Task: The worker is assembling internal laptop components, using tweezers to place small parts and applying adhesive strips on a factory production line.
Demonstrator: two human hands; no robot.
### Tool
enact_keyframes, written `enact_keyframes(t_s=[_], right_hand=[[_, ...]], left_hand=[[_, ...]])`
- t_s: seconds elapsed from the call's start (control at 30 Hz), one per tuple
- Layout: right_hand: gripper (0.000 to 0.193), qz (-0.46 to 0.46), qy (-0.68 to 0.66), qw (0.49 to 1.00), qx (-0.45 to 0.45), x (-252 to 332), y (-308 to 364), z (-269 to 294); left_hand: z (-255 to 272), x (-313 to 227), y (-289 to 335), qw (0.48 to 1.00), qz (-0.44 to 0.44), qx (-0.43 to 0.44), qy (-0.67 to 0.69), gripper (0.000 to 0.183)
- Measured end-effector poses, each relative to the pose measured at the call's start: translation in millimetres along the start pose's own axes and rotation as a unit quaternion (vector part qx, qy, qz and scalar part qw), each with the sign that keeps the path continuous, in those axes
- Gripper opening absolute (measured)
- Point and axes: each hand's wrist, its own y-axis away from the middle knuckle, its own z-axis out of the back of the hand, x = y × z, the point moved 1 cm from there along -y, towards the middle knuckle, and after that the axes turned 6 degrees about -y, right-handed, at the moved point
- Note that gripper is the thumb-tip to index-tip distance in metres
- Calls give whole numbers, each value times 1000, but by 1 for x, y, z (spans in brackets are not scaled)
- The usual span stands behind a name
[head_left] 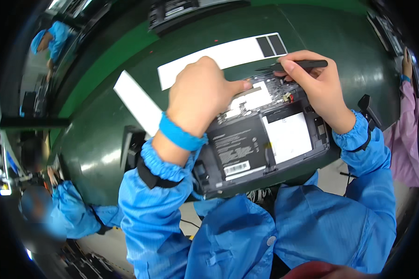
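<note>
An opened laptop base (209,182) lies in front of me with its inner parts bare. A black battery (239,144) and a white rectangular part (289,137) fill its near half; the circuit board and a silvery plate (255,96) lie in the far half. My left hand (198,90) is over the far left corner, fingers curled and mostly hidden, thumb tip at the plate's edge. Black tweezers (307,64) are pinched in my right hand (312,79) above the far right edge, tips pointing left. Whether the tips hold anything is too small to tell.
Beyond the laptop lies a white sheet (200,58) with black rectangular pads (271,45) at its right end. A white strip (137,103) lies left on the green table (93,139). Dark holders (370,111) flank the laptop. Other people in blue and pink sit around.
</note>
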Motion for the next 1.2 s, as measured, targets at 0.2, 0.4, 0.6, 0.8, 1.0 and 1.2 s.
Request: enact_keyframes(t_s=[0.2, 0.4, 0.6, 0.8, 1.0, 1.2], right_hand=[[23, 2, -3, 1000, 7, 5, 1, 7], [21, -16, 98, 983, 155, 38, 23, -61], [23, 136, 244, 929, 242, 8, 15, -174], [21, 160, 316, 907, 229, -2, 15, -177], [17, 121, 266, 924, 247, -7, 16, -177], [17, 77, 99, 966, 224, -2, 14, -172]], left_hand=[[20, 100, 108, 939, -11, -274, 206, 25], [-46, 141, 142, 946, -24, -311, 91, 45], [-61, 139, 134, 961, -31, -274, 35, 56], [-63, 140, 131, 956, -42, -288, 39, 59], [-65, 141, 131, 955, -43, -292, 40, 58], [-64, 143, 131, 958, -49, -279, 40, 59]])
